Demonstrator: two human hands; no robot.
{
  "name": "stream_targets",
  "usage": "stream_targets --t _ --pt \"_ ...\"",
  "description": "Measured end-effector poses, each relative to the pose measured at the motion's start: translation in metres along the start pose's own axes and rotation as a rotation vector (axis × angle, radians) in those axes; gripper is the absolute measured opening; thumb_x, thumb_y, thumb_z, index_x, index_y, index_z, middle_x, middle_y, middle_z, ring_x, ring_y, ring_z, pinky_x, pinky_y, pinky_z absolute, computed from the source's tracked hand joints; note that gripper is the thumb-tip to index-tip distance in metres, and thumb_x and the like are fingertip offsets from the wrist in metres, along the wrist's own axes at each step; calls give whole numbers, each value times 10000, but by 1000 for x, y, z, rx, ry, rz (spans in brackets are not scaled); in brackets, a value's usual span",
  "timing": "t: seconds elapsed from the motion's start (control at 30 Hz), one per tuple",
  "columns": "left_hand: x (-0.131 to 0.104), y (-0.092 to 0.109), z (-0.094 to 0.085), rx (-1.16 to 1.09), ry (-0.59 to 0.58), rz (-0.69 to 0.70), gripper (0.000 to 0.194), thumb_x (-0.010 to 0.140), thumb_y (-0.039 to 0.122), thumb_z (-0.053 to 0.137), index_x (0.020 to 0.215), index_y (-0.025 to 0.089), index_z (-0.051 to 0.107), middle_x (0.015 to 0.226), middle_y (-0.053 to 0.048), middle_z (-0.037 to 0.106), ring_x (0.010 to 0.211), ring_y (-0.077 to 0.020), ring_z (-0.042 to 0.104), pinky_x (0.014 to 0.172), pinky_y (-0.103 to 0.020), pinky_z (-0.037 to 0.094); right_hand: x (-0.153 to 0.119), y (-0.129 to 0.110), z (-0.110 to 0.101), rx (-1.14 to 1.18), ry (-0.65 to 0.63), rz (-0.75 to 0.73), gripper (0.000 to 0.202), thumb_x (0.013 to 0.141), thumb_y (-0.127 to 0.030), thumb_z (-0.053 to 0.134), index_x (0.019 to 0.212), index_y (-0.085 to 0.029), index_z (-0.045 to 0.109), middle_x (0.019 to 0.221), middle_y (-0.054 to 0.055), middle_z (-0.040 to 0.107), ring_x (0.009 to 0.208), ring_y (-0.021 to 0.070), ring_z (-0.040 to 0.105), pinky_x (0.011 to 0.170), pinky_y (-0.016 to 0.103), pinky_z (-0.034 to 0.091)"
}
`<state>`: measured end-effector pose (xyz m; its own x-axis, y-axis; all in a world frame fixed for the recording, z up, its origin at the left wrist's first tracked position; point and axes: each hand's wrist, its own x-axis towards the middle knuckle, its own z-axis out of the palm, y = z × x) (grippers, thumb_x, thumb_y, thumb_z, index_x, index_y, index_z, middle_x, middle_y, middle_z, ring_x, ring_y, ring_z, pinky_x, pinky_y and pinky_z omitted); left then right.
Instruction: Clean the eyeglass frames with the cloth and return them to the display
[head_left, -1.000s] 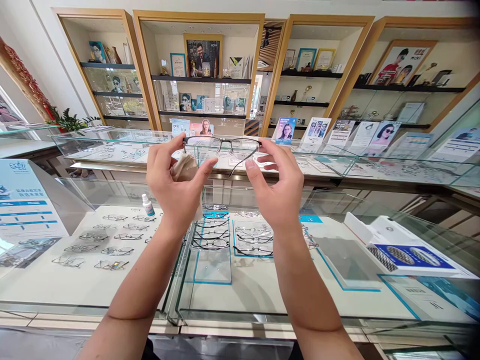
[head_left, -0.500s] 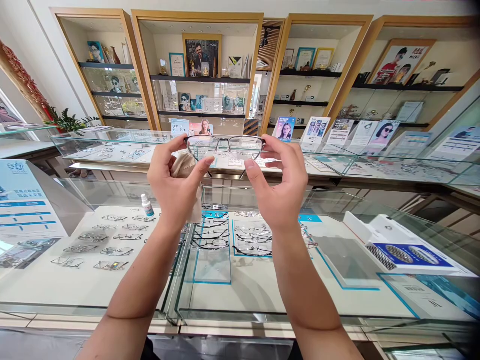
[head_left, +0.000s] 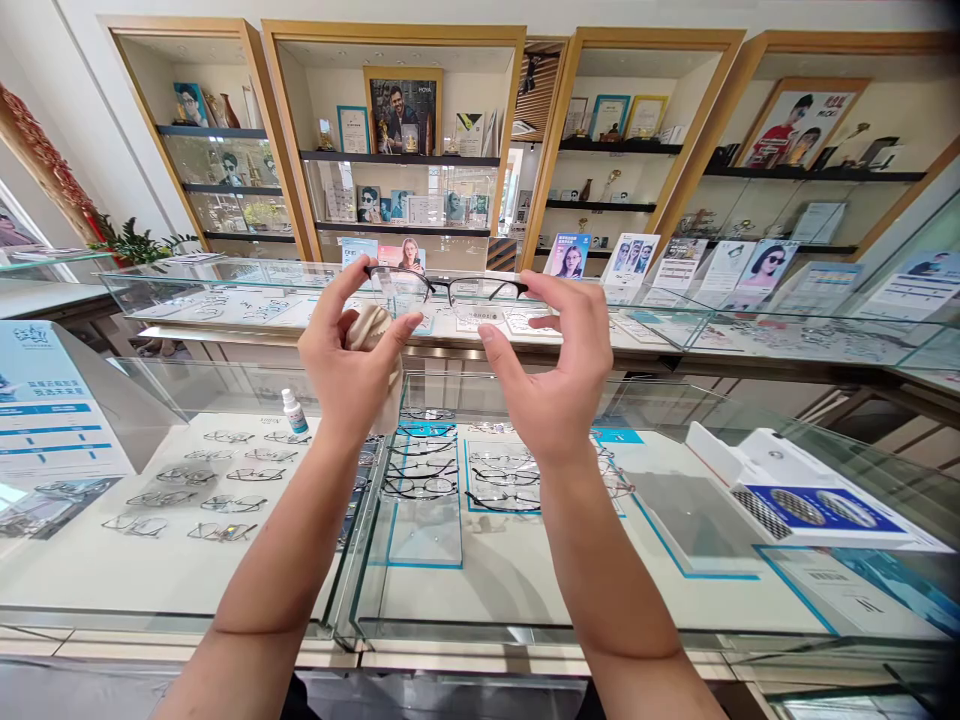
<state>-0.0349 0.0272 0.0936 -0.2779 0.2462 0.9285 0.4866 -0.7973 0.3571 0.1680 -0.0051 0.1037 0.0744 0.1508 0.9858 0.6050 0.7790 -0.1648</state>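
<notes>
A pair of eyeglasses (head_left: 441, 288) with a dark upper rim and clear lenses is held up in front of me, over the glass counters. My left hand (head_left: 349, 360) grips its left end with the index finger, the thumb lying lower and apart from the frame. A crumpled beige cleaning cloth (head_left: 367, 328) is tucked in that same hand and hangs down behind the palm. At the right end, my right hand (head_left: 566, 365) has its index finger on the frame corner, its thumb pointing inward below the lens.
A glass display case (head_left: 510, 590) below my arms holds rows of eyeglasses (head_left: 431, 488). A small white spray bottle (head_left: 295, 411) stands on the left. To the right lies a white box (head_left: 821, 500). Behind are another glass counter (head_left: 262, 300) and wooden shelves (head_left: 397, 35).
The eyeglasses have tilted, and their dark upper rim shows more fully. The temple tips that showed below the lenses are out of sight. Both hands have shifted only slightly.
</notes>
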Motion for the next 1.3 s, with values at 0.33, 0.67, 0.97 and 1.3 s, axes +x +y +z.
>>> stream_targets --t 0.33,0.67,0.97,1.3 --pt "-6 6 7 2 46 -1 643 869 468 901 1443 300 667 1485 -105 707 1415 -333 646 927 -388 636 -1 2 3 1 10 4 375 1026 -365 668 1395 -315 629 1346 112 700 1265 322 688 920 545 686" --pt "-5 2 9 -60 11 -39 615 902 470 870 1459 325 652 1512 -106 683 1420 -318 659 881 -347 635 -2 -2 4 -36 3 -13 392 1032 -374 668 1416 -314 621 1342 112 702 1314 332 670 1026 587 659" --pt "-8 7 9 55 135 24 626 847 447 915 1410 326 669 1375 -93 715 1291 -286 668 840 -388 599 -6 7 9 93 -68 121 461 1032 -394 666 1483 -324 605 1435 117 676 1299 318 703 933 522 689" --pt "-11 11 9 142 201 87 670 793 412 964 1398 357 681 1274 -71 711 1175 -270 678 766 -409 590 -7 15 12 190 -121 192 484 1036 -400 679 1501 -285 606 1470 134 676 1332 294 711 916 454 687"
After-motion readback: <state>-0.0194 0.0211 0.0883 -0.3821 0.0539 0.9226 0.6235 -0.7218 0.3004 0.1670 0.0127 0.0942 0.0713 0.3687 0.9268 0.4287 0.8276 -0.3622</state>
